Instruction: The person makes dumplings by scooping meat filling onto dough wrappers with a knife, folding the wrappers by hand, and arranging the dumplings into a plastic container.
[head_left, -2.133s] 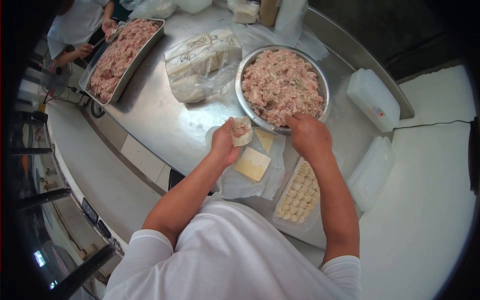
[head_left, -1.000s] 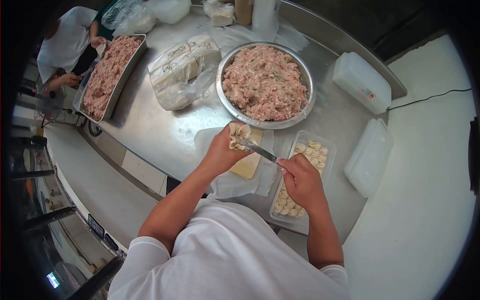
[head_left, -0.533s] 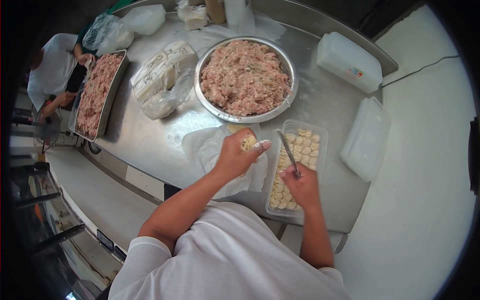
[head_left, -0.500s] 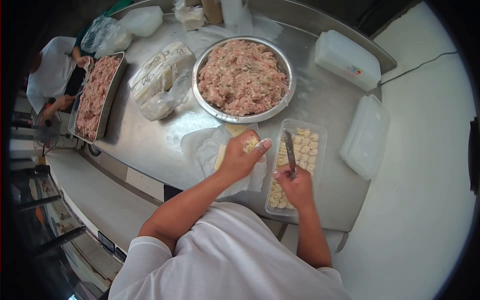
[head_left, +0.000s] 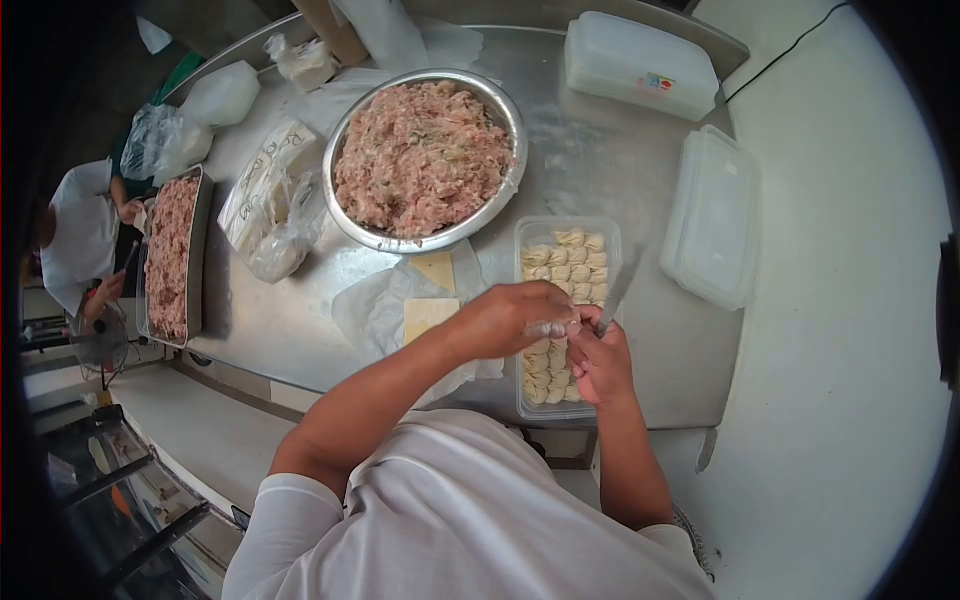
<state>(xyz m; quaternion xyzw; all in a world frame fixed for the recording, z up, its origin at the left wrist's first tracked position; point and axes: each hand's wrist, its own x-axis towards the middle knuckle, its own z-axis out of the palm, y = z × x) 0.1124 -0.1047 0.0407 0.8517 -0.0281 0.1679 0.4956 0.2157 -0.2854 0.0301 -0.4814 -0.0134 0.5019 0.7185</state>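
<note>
My left hand (head_left: 515, 318) is closed above the tray of dumplings, its fingertips meeting those of my other hand; whatever is between them is hidden. My right hand (head_left: 602, 358) grips a flat metal spatula (head_left: 622, 285), whose blade points up past the tray's right edge. Under both hands lies a clear plastic tray (head_left: 612, 235) with rows of pleated dumplings (head_left: 566, 262). Square yellow wrappers (head_left: 430, 313) rest on white paper (head_left: 370, 318) to the left of the tray. Behind them stands a round steel bowl (head_left: 515, 150) heaped with minced meat filling (head_left: 425, 160).
A plastic-wrapped pack (head_left: 268, 190) lies left of the bowl. Farther left is a metal pan (head_left: 200, 245) of meat, beside a co-worker (head_left: 82, 235). Closed plastic containers (head_left: 640, 65) and lids (head_left: 712, 218) are at the right, near a white wall (head_left: 820, 300).
My left hand has moved right, from above the paper to over the dumpling tray, and now meets my right hand. The spatula has tilted outward to the right. The view has turned.
</note>
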